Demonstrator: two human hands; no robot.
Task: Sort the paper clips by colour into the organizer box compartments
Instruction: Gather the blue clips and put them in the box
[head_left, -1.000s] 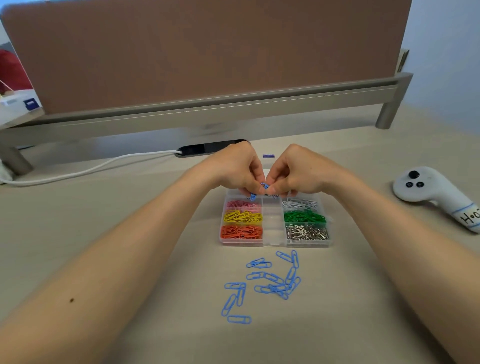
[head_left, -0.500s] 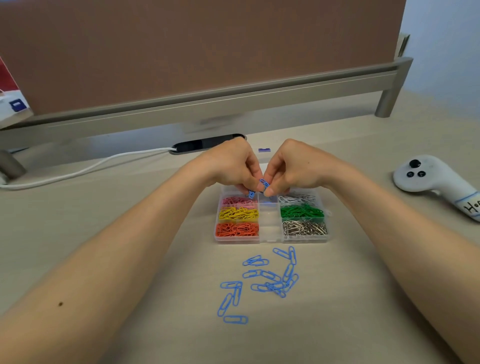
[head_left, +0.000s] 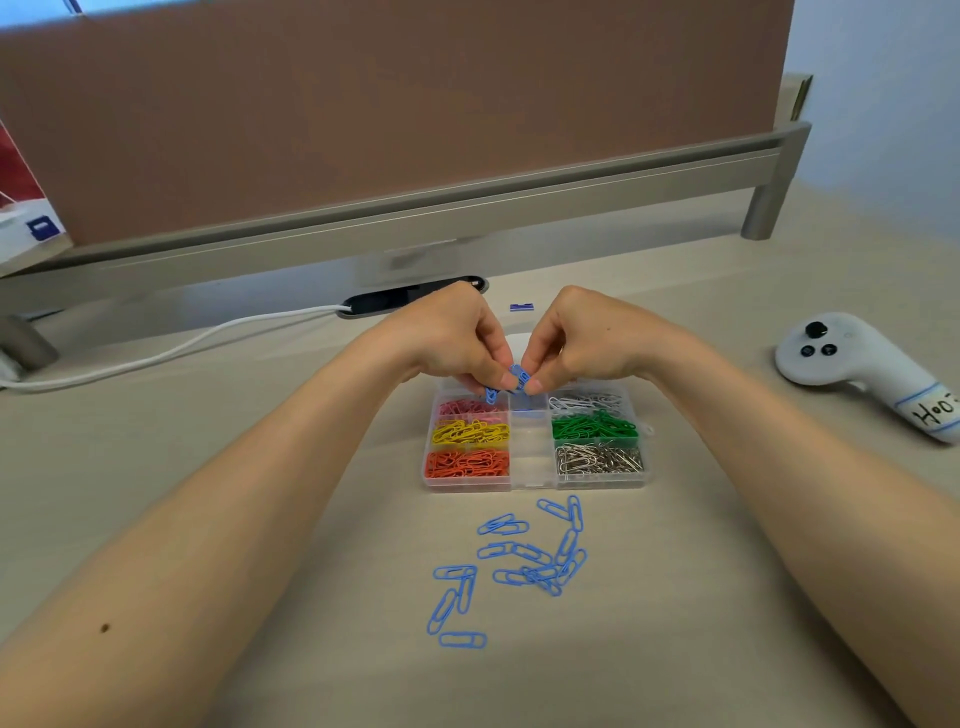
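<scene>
Left hand (head_left: 457, 338) and right hand (head_left: 582, 338) are pinching linked blue clips (head_left: 511, 382) at frame centre, seemingly parting them over the organizer box (head_left: 535, 486) for its middle compartment, while loose blue paper clips (head_left: 524, 558) are waiting below.

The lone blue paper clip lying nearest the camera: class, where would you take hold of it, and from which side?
That blue paper clip lies flat on the desk, apart from the others, long axis left to right. Come from above and pinch its two long sides, or lift one rounded end with a fingernail first.
</scene>
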